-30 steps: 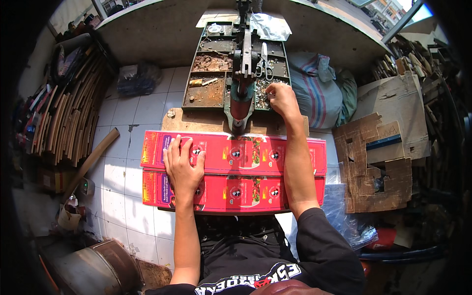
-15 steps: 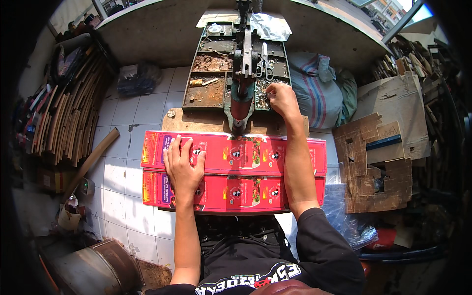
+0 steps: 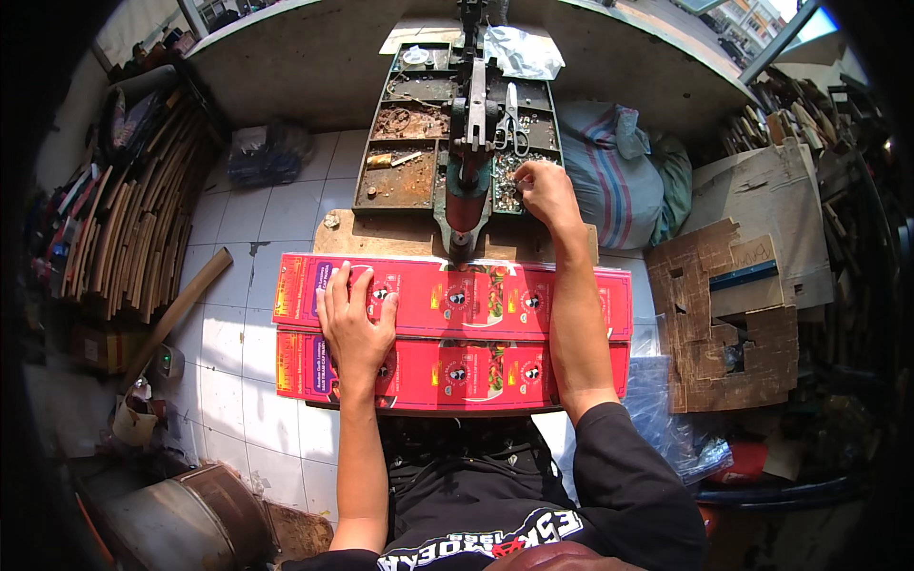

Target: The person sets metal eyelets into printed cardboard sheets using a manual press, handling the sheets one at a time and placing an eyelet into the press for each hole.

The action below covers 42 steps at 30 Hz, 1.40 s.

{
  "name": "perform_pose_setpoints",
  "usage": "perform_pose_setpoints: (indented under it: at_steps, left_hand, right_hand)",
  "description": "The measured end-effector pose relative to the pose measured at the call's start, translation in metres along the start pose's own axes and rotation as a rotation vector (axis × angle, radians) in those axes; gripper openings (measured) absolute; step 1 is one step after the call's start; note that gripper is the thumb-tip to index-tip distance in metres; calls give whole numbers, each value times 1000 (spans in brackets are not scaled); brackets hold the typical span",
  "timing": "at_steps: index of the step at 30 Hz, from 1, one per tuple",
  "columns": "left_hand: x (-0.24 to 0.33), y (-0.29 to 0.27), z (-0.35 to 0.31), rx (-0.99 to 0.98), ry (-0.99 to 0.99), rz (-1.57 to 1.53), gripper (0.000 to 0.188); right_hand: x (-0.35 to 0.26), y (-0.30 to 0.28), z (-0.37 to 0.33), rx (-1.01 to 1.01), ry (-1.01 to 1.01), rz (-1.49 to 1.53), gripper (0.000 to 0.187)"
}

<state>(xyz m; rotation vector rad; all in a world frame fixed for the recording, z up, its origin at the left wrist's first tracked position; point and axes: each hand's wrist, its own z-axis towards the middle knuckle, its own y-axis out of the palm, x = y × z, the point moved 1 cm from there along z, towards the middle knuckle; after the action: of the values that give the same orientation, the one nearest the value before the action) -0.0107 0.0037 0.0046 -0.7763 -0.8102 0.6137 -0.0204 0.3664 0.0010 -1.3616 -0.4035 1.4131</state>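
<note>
Two red printed sheets lie edge to edge in front of me, showing food pictures and yellow and purple panels. My left hand rests on their left part, palm down with fingers stretched out. Further off, my right hand reaches into the near right compartment of a divided green metal tray. Small shiny metal pieces fill that compartment. The right fingers are bent together over them; what they pinch, if anything, is hidden. Between my hands stands a dark cast-metal hand press, its foot at the sheets' far edge.
Scissors lie in the tray beside the press. A wooden board sits beneath the press. Stacked boards stand at left, with a metal drum nearer. On the right are a stuffed woven sack and a cut-out brown board.
</note>
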Motion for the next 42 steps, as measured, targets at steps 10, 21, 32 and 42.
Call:
perform_pose_setpoints:
  at_steps: [10,21,32,42]
  left_hand:
    - [1,1,0,-3,2,3,45]
    - [-2,1,0,-8,-5,-9,45]
    - [-2,1,-1,0,-2,-7,45]
    - [-2,0,-1,-9,-16,-13,46]
  right_hand:
    - [1,0,0,23,-30,-9,10]
    - [2,-1,1,33,-5,14,12]
    - [7,3,2,67,-29,2,15]
    - [6,1,3,70,11,50,16]
